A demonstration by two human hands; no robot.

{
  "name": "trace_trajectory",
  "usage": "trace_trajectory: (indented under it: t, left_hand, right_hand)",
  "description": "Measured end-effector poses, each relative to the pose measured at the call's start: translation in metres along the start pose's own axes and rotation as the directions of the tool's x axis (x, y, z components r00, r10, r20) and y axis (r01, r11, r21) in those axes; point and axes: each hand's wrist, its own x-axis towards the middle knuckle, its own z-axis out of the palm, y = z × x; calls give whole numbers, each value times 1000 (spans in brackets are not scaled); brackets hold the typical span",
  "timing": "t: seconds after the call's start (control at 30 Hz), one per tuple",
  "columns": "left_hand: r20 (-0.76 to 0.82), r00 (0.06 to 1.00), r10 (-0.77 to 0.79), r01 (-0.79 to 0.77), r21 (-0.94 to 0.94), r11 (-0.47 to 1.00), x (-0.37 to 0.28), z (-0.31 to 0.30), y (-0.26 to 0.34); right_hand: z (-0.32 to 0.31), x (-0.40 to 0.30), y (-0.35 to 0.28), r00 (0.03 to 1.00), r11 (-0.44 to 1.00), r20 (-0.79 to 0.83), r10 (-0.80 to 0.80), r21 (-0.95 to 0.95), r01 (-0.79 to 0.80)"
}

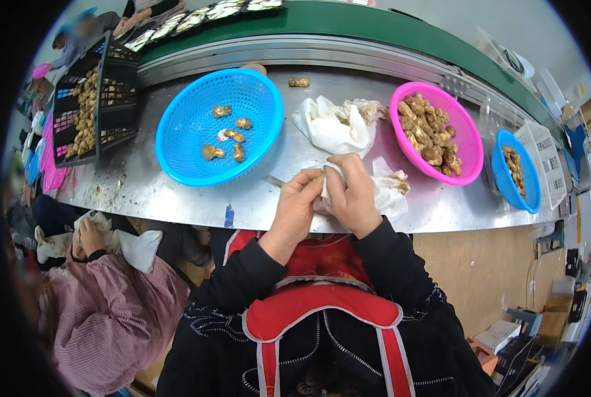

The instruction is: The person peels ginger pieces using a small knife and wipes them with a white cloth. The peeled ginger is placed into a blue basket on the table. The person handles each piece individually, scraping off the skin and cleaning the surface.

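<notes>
My left hand and my right hand meet near the table's front edge. Both pinch a crumpled white cloth; whether something is wrapped inside is hidden by my fingers. Beside my left hand lies a thin blade-like metal piece, partly covered. Another white cloth, soiled at one end, spreads to the right of my right hand. Beyond my hands is a heaped white cloth. A blue plastic colander at left holds several brown mushrooms. At right, a pink basket is heaped with similar mushrooms.
One mushroom lies at the metal table's back. A black crate of mushrooms stands left, a small blue basket right. Behind runs a green conveyor belt with filled trays. A co-worker in a checked sleeve sits left.
</notes>
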Motion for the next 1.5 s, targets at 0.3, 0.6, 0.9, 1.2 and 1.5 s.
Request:
trace_trajectory:
  t: [0.3,0.6,0.9,1.2,1.5]
  left_hand:
    - [-13,999,41,-40,19,999,1,2,6]
    - [5,998,61,-61,76,995,0,3,10]
    - [-34,997,66,-61,141,988,5,1,-4]
    - [-4,997,77,-77,31,997,4,5,-1]
    - [27,997,76,-79,113,990,1,9,-5]
  right_hand:
    - [-21,0,6,997,1000,81,0,4,-1]
    - [-2,-12,14,983,996,157,-90,42,85]
    - [1,10,12,913,915,141,383,79,-396]
    - [0,-2,3,992,1000,125,-30,7,30]
    - [-20,8,11,920,878,62,387,279,-388]
